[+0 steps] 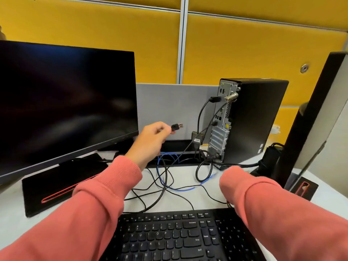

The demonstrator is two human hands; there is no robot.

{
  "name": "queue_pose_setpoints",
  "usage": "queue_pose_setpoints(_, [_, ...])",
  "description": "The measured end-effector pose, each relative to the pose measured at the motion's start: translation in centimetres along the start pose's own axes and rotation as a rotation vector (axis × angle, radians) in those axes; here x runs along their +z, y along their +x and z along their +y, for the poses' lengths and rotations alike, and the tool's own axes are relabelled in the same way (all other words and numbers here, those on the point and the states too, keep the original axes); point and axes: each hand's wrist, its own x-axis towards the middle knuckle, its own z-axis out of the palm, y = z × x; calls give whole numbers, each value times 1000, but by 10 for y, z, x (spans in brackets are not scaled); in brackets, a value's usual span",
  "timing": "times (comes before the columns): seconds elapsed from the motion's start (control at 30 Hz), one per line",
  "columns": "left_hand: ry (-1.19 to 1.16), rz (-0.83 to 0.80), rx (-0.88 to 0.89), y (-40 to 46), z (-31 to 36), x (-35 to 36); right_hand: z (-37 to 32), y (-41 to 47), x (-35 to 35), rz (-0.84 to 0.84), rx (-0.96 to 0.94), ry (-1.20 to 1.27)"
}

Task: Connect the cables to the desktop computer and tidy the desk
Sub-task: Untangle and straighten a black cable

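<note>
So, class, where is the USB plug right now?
The USB plug is held up in the left hand, between the monitor and the computer tower's rear ports.

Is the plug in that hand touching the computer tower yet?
Apart. The head view shows the USB plug, pinched by the left hand, with grey partition visible between it and the tower.

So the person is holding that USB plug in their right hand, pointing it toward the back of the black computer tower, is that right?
Not quite. The head view shows the USB plug pinched in the left hand, not the right. It does point toward the back of the black computer tower.
</note>
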Motion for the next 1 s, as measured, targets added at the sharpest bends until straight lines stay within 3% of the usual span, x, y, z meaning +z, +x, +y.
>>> queue_pose_setpoints(0.1, [-51,-29,26,1,-1,13,12,-9,-18,31,14,-52])
queue_pose_setpoints(0.17, [-120,-54,31,2,-1,18,18,1,-29,156,82,127])
queue_pose_setpoints(0.23, [-220,-81,32,2,-2,22,26,17,-34,264,119,463])
queue_pose_setpoints(0.3, [-283,-96,35,1,-3,25,33,27,-38,488,70,846])
queue_pose_setpoints(0.4, [-346,-125,57,1,-6,29,28,26,-41,861,-213,1417])
queue_pose_setpoints(0.47, [-378,-158,81,1,-6,30,17,18,-44,1039,-377,1650])
queue_pose_setpoints(0.6, [-416,-215,105,0,-4,31,3,16,-47,1287,-355,1740])
queue_pose_setpoints(0.77, [-462,-242,120,6,-7,33,1,21,-47,1417,-273,1706])
queue_pose_setpoints(0.9, [-352,-180,160,16,-11,35,1,27,-46,1475,-184,1661])
queue_pose_setpoints(1.0, [-295,-84,199,23,-13,37,3,41,-42,1387,-94,1768])
